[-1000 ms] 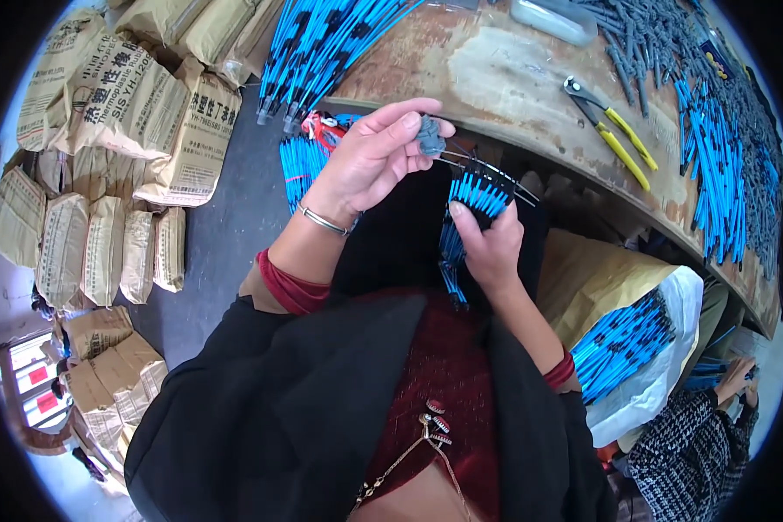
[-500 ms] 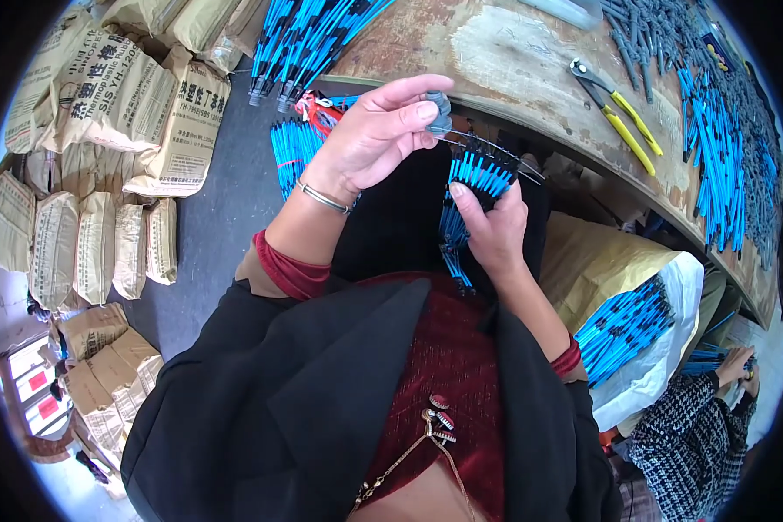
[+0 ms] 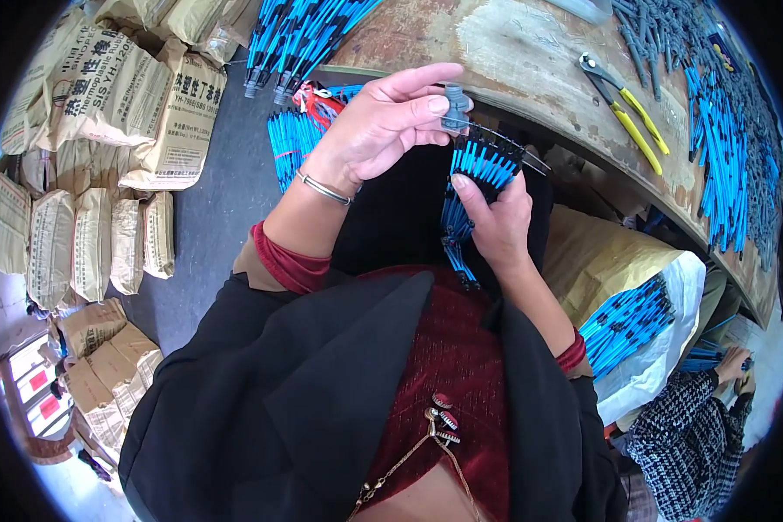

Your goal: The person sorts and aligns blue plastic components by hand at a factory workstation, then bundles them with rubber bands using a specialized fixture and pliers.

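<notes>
My left hand (image 3: 383, 126) pinches a small grey ribbed plastic fitting (image 3: 455, 109) between thumb and fingers, above my lap. Beside it, my right hand (image 3: 500, 213) is closed round a bundle of thin blue rods with black joints (image 3: 481, 165), its thumb lying across the front. Along the bundle's upper end runs a thin metal wire (image 3: 496, 135), passing through the black tips. The wire's left end meets the lower part of the fitting; whether it goes inside, I cannot tell. The bundle's lower end hangs down over my dark clothing.
A worn wooden table (image 3: 531, 52) curves ahead, bearing yellow-handled pliers (image 3: 622, 113), loose blue rods (image 3: 722, 165) and grey parts (image 3: 661, 35). More rods fill a sack (image 3: 626, 322) at right. Paper sacks (image 3: 113, 104) are stacked left. A co-worker's sleeve (image 3: 692, 435) shows lower right.
My left hand has shifted slightly right and down, bringing the grey fitting to the wire's end; the fitting now stands more upright. My right hand keeps its hold on the bundle.
</notes>
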Demonstrator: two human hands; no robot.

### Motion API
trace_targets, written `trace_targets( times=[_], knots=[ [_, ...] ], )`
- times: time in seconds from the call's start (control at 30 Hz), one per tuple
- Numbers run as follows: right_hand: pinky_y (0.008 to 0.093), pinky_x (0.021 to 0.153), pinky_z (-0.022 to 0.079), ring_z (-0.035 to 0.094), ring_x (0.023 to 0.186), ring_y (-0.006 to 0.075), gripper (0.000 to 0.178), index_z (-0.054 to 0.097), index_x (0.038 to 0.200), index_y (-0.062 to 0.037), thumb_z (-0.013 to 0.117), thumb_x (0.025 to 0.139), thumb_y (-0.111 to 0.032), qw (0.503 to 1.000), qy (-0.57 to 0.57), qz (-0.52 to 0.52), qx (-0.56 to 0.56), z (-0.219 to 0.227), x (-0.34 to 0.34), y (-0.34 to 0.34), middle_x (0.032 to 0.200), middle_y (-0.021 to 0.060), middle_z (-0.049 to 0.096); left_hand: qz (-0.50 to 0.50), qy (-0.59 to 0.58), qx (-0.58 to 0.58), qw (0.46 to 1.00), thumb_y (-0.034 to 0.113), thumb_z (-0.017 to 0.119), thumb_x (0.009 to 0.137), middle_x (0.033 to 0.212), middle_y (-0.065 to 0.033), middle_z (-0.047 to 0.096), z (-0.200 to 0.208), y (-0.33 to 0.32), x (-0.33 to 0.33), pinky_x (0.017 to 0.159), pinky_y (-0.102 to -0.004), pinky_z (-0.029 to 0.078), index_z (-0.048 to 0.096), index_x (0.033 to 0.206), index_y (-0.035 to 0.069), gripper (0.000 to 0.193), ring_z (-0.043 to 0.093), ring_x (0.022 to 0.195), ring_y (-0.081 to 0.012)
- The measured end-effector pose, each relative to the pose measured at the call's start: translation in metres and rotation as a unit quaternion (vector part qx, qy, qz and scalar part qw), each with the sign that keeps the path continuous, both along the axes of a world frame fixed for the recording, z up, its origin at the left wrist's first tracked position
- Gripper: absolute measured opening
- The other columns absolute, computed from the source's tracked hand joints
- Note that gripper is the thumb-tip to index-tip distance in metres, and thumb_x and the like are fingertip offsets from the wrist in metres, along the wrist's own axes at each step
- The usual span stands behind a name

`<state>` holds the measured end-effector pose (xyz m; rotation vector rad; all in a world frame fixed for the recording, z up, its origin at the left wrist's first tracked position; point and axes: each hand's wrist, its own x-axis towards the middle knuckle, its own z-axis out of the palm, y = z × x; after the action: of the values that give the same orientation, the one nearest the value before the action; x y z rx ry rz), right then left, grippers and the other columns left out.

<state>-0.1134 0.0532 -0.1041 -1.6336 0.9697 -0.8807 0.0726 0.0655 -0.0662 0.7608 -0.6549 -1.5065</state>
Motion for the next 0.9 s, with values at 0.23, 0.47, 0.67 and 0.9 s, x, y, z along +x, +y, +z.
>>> trace_targets(
  times=[0.23, 0.47, 0.67, 0.9],
  knots=[
    [0.0251, 0.069, 0.047, 0.058, 0.071, 0.0095, 0.026, 0.055, 0.096, -0.0014, 0.069, 0.078, -0.015, 1.000, 0.006, -0.001, -0.012, 0.000, 0.002, 0.001, 0.081, 0.0040, 0.065, -0.018, -0.041, -0.010, 0.999, 0.009, 0.059, 0.085, 0.099, -0.0082, 0.062, 0.000, 0.001, 0.003, 0.072, -0.0264, 0.050, 0.052, 0.119, 0.002, 0.036, 0.061, 0.084, -0.0154],
    [0.0257, 0.069, 0.047, 0.058, 0.072, 0.0099, 0.028, 0.055, 0.097, -0.0007, 0.070, 0.078, -0.014, 1.000, 0.016, -0.023, 0.002, 0.001, 0.004, 0.002, 0.082, 0.0047, 0.065, -0.029, 0.056, -0.032, 0.998, 0.004, 0.059, 0.084, 0.110, -0.0159, 0.058, -0.001, 0.005, -0.002, 0.079, -0.0269, 0.049, 0.049, 0.122, 0.000, 0.040, 0.058, 0.093, -0.0152],
    [0.0260, 0.068, 0.048, 0.059, 0.073, 0.0104, 0.030, 0.055, 0.097, -0.0013, 0.072, 0.076, -0.016, 0.999, 0.013, -0.033, -0.017, 0.001, 0.004, 0.001, 0.083, 0.0054, 0.065, 0.075, -0.381, -0.115, 0.914, 0.000, 0.067, 0.076, 0.101, -0.0034, 0.054, 0.007, 0.018, -0.022, 0.077, -0.0211, 0.045, 0.045, 0.128, 0.001, 0.056, 0.052, 0.086, -0.0083],
    [0.0260, 0.067, 0.048, 0.060, 0.072, 0.0104, 0.032, 0.056, 0.097, -0.0019, 0.073, 0.075, -0.017, 0.999, 0.013, -0.034, -0.010, 0.001, 0.005, 0.002, 0.083, 0.0054, 0.066, 0.116, -0.448, -0.103, 0.881, 0.000, 0.068, 0.074, 0.097, 0.0004, 0.049, 0.010, 0.016, -0.025, 0.069, -0.0167, 0.043, 0.048, 0.126, 0.002, 0.055, 0.049, 0.080, -0.0048]
  ],
)
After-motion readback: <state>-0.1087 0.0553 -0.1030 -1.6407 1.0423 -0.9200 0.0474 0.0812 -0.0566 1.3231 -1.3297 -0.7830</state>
